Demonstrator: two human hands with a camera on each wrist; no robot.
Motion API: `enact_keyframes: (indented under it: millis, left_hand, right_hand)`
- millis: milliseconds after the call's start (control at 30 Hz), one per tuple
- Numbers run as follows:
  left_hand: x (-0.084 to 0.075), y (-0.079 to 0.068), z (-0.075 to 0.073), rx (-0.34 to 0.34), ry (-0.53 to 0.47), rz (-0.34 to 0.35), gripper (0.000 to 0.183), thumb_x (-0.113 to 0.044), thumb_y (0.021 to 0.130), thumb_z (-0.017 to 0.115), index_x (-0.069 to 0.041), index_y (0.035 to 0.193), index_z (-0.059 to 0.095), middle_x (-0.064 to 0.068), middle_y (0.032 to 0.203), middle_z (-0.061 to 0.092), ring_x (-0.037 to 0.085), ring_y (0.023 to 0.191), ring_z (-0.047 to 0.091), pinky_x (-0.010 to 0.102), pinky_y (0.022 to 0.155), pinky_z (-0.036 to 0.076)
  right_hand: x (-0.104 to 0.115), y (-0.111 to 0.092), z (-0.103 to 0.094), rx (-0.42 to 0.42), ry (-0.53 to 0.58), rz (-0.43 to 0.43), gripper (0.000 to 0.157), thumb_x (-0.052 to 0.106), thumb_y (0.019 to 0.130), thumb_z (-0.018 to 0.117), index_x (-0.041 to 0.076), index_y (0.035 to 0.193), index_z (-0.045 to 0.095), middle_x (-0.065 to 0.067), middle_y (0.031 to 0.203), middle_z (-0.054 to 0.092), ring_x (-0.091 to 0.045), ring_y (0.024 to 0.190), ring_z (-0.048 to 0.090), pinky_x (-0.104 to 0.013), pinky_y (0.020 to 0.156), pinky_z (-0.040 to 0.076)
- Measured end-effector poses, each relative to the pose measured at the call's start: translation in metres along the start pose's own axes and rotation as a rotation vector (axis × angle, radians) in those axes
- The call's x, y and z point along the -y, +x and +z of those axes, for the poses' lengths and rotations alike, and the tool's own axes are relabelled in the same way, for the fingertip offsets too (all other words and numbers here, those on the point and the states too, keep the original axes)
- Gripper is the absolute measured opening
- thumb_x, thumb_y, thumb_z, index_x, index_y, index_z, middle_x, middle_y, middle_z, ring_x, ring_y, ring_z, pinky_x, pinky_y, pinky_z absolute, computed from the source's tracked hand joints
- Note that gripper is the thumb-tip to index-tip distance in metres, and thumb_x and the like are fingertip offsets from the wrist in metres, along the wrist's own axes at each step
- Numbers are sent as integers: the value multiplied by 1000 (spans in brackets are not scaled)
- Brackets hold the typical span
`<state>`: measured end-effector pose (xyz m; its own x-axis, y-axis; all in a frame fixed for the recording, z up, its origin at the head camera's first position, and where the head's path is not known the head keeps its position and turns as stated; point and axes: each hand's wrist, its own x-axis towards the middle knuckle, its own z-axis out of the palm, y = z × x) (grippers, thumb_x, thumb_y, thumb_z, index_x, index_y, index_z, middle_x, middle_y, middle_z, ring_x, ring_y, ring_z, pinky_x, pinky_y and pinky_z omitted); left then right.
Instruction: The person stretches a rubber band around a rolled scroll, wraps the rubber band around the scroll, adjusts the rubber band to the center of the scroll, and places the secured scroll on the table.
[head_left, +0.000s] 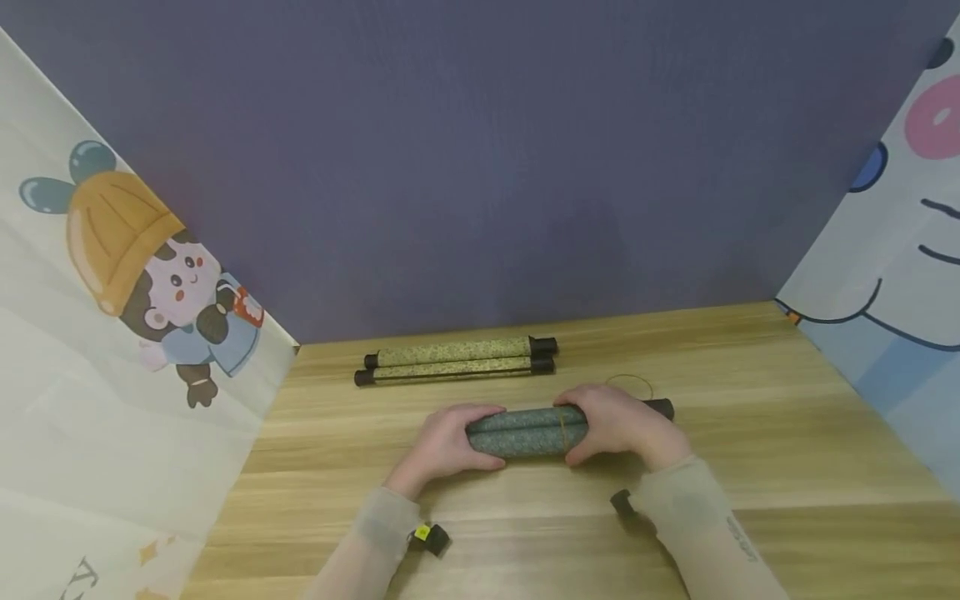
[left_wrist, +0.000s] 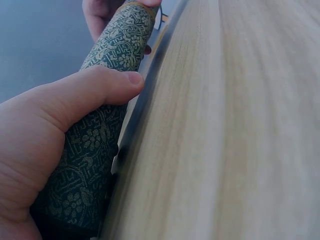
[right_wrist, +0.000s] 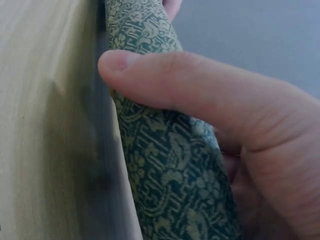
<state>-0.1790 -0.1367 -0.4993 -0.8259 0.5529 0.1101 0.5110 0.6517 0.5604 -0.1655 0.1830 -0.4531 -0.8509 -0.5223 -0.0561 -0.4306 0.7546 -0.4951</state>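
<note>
A green brocade scroll (head_left: 525,442), rolled up as two rolls side by side, lies across the front middle of the wooden table. My left hand (head_left: 444,443) grips its left end from above, covering that end in the head view. In the left wrist view, the thumb (left_wrist: 107,85) of this hand lies across the patterned cloth. My right hand (head_left: 617,423) holds the scroll near its right end, thumb and fingers on opposite sides. A thin yellowish cord (head_left: 564,432) wraps the rolls beside the right fingers. Past that hand sticks out a black end knob (head_left: 661,408).
Behind the hands lies a second scroll (head_left: 450,353), yellow-green with black knobs, also in two rolls. A purple-grey panel (head_left: 480,167) rises at the table's back edge. Printed white sheets (head_left: 60,375) flank the table (head_left: 315,517) on both sides.
</note>
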Motion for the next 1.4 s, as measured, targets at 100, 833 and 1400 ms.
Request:
enact_keyframes:
  millis: [100, 833, 1400]
  left_hand:
    - [0, 1, 0, 1, 0, 2, 88, -50, 71, 101, -30, 150, 68, -6, 145, 70, 21, 124, 70, 51, 109, 55]
    - [1, -4, -2, -3, -34, -16, 88, -48, 71, 102, -30, 150, 68, -5, 148, 69, 24, 130, 68, 55, 113, 52]
    - [-11, -3, -15, -60, 1, 32, 88, -42, 69, 104, -22, 148, 70, -1, 141, 74, 23, 121, 72, 53, 107, 56]
  right_hand:
    - [1, 0, 0, -10, -9, 1, 87, 42, 68, 104, 8, 141, 70, -10, 134, 73, -32, 115, 69, -55, 100, 57]
    - [4, 2, -1, 7, -11, 44, 76, 41, 70, 103, 13, 134, 74, -1, 124, 75, -20, 105, 67, -50, 95, 58]
    - [17, -1, -7, -80, -97, -36, 76, 44, 71, 103, 12, 134, 75, -2, 127, 76, -24, 108, 71, -53, 96, 58]
